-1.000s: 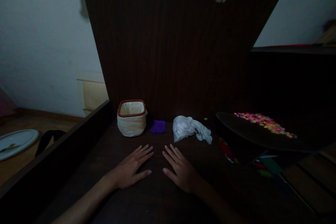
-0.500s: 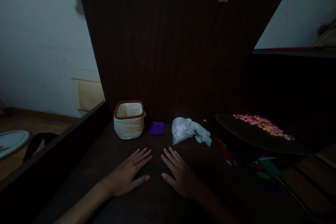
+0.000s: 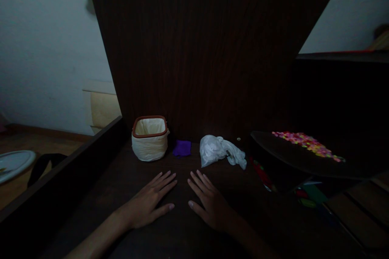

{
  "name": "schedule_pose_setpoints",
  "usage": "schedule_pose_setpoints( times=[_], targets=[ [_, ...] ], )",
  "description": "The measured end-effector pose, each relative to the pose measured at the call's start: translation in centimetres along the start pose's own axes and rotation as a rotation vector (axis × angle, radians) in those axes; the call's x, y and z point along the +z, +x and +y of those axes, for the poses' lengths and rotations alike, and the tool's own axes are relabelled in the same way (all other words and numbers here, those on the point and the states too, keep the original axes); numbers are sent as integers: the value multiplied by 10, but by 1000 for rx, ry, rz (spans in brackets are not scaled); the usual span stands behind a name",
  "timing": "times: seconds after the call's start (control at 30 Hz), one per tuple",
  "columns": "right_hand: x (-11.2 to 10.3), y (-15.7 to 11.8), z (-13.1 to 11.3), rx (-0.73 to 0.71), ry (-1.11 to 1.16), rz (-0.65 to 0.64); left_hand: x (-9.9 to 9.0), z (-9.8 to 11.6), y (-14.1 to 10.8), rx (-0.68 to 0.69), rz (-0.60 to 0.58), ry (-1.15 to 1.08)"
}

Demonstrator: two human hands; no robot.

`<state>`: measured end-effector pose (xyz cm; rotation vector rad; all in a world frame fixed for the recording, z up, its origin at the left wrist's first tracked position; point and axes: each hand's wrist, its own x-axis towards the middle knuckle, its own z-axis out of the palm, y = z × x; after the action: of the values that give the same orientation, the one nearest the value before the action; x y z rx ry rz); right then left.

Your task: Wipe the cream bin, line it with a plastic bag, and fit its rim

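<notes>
My left hand [image 3: 152,201] lies flat on the dark wooden surface [image 3: 179,234], fingers spread and holding nothing. To its right, my right hand [image 3: 208,202] also rests flat and spread, with nothing in it. Beyond my left hand stands a basket [image 3: 150,145] with a brown rim and a pale cloth or liner. A folded purple cloth [image 3: 182,148] lies just right of the basket. Past my right hand is a translucent white plastic bag [image 3: 211,150] with whitish contents, its twisted end trailing to the right. Neither hand touches these things.
A dark upright panel [image 3: 194,56] rises at the back, and a raised board [image 3: 75,158] edges the left side. On the right, a dark curved item [image 3: 291,158] carries small pink and yellow pieces [image 3: 310,144]. A white round object [image 3: 16,164] is on the floor at far left.
The view has shifted very slightly, so the things at the right appear a little farther right. Both hands keep the same pose.
</notes>
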<state>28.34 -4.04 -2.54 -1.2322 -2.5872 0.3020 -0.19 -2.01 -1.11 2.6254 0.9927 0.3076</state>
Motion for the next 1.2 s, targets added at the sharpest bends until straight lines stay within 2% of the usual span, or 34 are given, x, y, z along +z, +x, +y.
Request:
schedule_pose_setpoints(
  times=[0.3,0.5,0.73,1.2],
  targets=[
    [3,0,1,-10,13,30,-1,2,0,0,5,14],
    [-4,1,-4,12,3,-19,1,-1,-1,44,56,17],
    [-4,2,-4,21,-8,-34,2,-1,-1,43,57,18],
    [-1,1,-1,12,14,4,-1,1,0,-4,-6,2]
  ],
)
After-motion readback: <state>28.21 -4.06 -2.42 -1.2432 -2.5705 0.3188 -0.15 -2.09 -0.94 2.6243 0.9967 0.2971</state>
